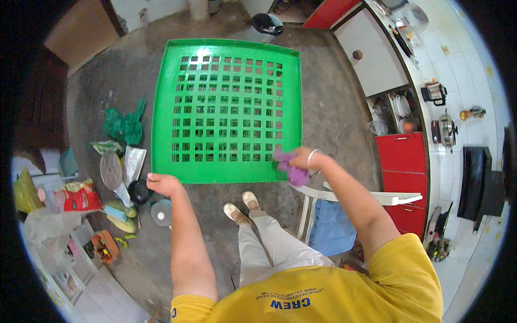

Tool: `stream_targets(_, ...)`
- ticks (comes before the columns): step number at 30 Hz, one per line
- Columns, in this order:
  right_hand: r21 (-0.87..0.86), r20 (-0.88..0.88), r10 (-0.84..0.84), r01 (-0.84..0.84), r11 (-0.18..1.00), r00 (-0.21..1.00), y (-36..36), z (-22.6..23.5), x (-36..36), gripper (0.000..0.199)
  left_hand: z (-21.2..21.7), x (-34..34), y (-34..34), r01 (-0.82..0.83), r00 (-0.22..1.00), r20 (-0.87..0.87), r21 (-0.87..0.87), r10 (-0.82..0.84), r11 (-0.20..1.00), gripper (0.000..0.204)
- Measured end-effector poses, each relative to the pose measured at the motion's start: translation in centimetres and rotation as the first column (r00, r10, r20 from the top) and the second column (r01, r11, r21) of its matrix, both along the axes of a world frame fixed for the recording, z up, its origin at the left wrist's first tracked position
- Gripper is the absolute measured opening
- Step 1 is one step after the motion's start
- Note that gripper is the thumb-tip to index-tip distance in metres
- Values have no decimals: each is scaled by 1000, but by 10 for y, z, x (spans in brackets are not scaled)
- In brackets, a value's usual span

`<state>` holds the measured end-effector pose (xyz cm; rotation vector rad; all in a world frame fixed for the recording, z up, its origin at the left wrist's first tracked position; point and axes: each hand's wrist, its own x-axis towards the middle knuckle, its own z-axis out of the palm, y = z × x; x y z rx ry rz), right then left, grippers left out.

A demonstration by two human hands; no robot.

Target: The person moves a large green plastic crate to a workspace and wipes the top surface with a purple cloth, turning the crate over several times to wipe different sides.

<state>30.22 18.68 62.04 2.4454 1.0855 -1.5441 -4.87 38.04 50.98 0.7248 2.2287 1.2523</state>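
Note:
A green plastic table [161, 107] with a raised rim and a grid of square holes stands in front of me. My left hand [163, 184] is closed at its near left corner, with the fingers partly hidden around the edge. Bunched in my right hand [307, 159] is a purple cloth [297, 176], pressed against the near right part of the tabletop. Some of the cloth hangs over the front edge.
A white chair [396, 198] with a blue cushion [332, 229] stands close by on the right. Red drawers [401, 161] sit under the counter beyond it. On the floor at left lie a black pan [140, 191], vegetables [123, 222] and a green net bag [124, 125]. A bin [262, 33] is behind the table.

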Motion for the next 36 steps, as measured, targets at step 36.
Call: stream_targets(36,44,424,847,-942,333,320,-33,16,-17,23,-2,-2,1,11,994,-107,14,-10,1000,39)
